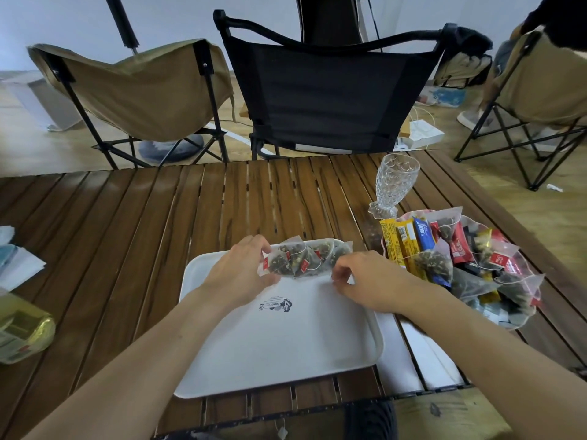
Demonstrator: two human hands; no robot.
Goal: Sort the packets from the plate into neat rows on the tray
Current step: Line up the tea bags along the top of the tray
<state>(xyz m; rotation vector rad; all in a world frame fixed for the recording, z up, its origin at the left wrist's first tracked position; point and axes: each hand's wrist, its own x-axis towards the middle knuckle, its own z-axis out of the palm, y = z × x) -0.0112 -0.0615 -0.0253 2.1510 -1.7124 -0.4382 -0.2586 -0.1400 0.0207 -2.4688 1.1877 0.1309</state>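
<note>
The left hand (241,268) has its grip pinched on one end of the tea-bag row (305,258) at the white tray's (286,344) far edge. The right hand's (365,281) curled grip meets the other end, its hold unclear. Tangled strings could drag the overlapping bags crooked, and the forearm could brush the heaped plate (521,322).

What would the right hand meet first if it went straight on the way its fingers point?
Probably the row of tea bags on the tray: the right hand points left at its right end, seemingly almost touching it.
</note>
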